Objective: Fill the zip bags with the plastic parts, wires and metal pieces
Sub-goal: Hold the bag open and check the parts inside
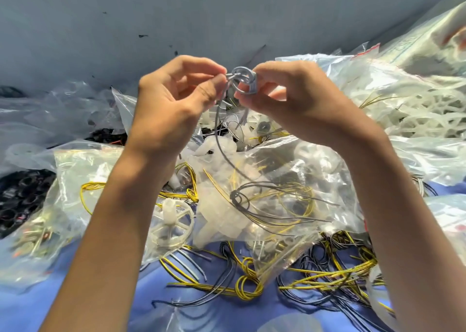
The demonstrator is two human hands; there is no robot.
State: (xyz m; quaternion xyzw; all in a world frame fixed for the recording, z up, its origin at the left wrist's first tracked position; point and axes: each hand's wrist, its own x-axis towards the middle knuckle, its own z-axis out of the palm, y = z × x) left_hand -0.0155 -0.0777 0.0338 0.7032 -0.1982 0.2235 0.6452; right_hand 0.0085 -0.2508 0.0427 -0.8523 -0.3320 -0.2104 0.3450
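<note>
Both hands are raised above the pile. My left hand (pixel 174 99) pinches the end of a grey wire (pixel 223 152) between thumb and fingers. My right hand (pixel 292 97) grips the small coil (pixel 241 79) of that same wire. The wire's loose tail hangs down onto a clear zip bag (pixel 285 185) that holds white plastic parts and yellow and grey wires. A white plastic wheel (pixel 174 220) lies below the left forearm. Loose yellow and dark wires (pixel 252 278) are spread on the blue cloth.
More zip bags lie around: one with metal pieces (pixel 35 238) at the left, one with black parts (pixel 20 193) beside it, several with white plastic parts (pixel 413 109) at the right. A grey wall (pixel 126 16) rises behind the pile.
</note>
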